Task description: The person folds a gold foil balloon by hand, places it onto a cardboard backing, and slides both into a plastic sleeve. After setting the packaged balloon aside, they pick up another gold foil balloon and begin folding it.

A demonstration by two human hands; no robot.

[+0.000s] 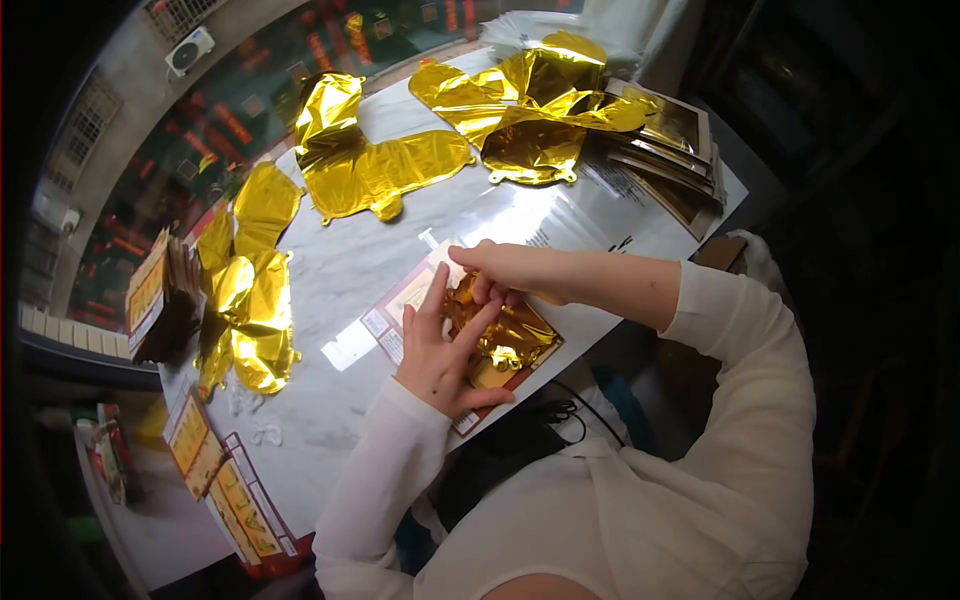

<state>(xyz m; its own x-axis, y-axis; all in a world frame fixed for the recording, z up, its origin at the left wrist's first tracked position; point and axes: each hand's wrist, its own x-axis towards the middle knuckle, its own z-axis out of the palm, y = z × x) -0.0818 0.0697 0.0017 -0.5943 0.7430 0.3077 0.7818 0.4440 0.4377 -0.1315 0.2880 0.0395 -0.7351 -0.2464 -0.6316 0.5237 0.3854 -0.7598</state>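
Observation:
Close to the table's front edge, a folded gold foil piece lies on a printed card. My left hand rests over the left side of the foil with its fingers spread. From the right, my right hand reaches to the top of the foil, its fingers curled and bent inward; what they pinch is too small to make out. A clear plastic sleeve with a printed label lies under and left of the hands.
Flat gold foil balloons lie at the left, upper middle and back. Card stacks stand at the left and right. Printed packets lie at the front left. A window borders the marble table.

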